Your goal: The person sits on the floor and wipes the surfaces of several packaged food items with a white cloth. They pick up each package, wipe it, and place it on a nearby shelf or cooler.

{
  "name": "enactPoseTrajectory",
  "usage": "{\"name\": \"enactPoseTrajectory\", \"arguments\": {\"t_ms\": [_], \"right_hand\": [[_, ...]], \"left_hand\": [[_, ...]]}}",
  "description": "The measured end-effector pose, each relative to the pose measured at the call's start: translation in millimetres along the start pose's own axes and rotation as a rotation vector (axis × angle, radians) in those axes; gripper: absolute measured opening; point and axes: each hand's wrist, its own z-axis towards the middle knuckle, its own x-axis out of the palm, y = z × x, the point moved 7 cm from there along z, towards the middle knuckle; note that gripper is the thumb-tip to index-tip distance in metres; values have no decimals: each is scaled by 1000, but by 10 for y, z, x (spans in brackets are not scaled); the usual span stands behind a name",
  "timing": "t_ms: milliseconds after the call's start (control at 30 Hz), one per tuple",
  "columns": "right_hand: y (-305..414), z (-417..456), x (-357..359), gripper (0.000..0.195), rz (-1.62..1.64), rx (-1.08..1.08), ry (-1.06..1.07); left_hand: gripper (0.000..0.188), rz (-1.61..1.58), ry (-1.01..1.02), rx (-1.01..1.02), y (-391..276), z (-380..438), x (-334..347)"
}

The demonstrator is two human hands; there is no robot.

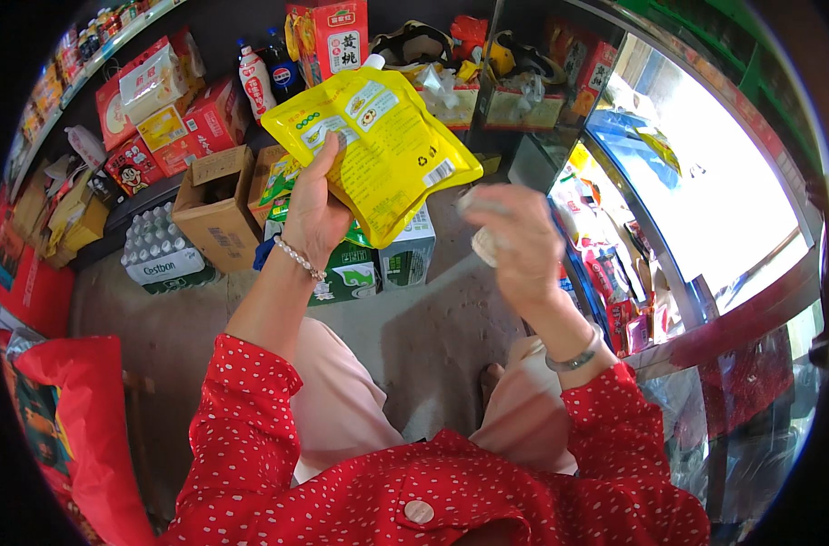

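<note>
My left hand [313, 213] grips a glossy yellow plastic pouch [394, 153] by its lower left side, the thumb lying over the printed face. The pouch is tilted and held up in front of me, with a white cap [373, 62] at its top edge and a barcode near one corner. To the right of the pouch, apart from it, my right hand [527, 239] is blurred by motion. Its fingers are curled around a pale, crumpled cloth or tissue [483, 247], mostly hidden by the hand.
Beyond my knees stand an open cardboard carton [216, 218], shrink-wrapped water bottles [162, 252] and a green carton [349, 276]. Red gift boxes [213, 119] and two drink bottles sit behind. A glass display case [615, 273] with packaged goods runs along my right. A red bag [87, 409] is at lower left.
</note>
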Motion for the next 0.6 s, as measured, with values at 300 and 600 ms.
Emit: {"name": "enactPoseTrajectory", "arguments": {"t_ms": [300,600], "right_hand": [[-232,297,-31,33,159,290,-145],[-324,154,-22,37,82,318,-23]], "left_hand": [[31,142,92,-31,185,-104,192],[37,125,167,-104,279,-130,193]]}}
